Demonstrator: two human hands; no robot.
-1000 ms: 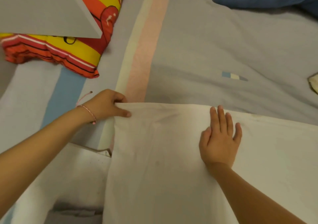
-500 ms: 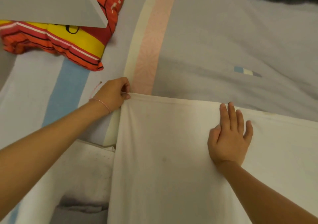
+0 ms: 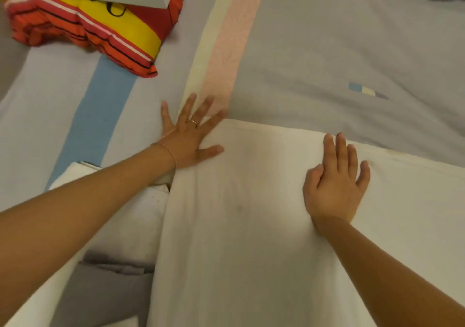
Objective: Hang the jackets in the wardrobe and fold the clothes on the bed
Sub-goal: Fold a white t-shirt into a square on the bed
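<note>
striped pillow [image 3: 83, 25]: up-left of white cloth [image 3: 251, 226], well apart
left hand [image 3: 187, 138]: flat, fingers splayed, gripping nothing, pressing white cloth's top-left corner
white cloth: spread on bed [image 3: 327, 50]
right hand [image 3: 337, 183]: flat, fingers straight, pressing white cloth near top edge

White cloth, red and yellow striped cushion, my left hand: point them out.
White cloth [image 3: 239, 226]: head view, bare middle.
Red and yellow striped cushion [image 3: 95, 30]: head view, striped front.
Left hand [image 3: 186, 138]: head view, back of hand.
</note>
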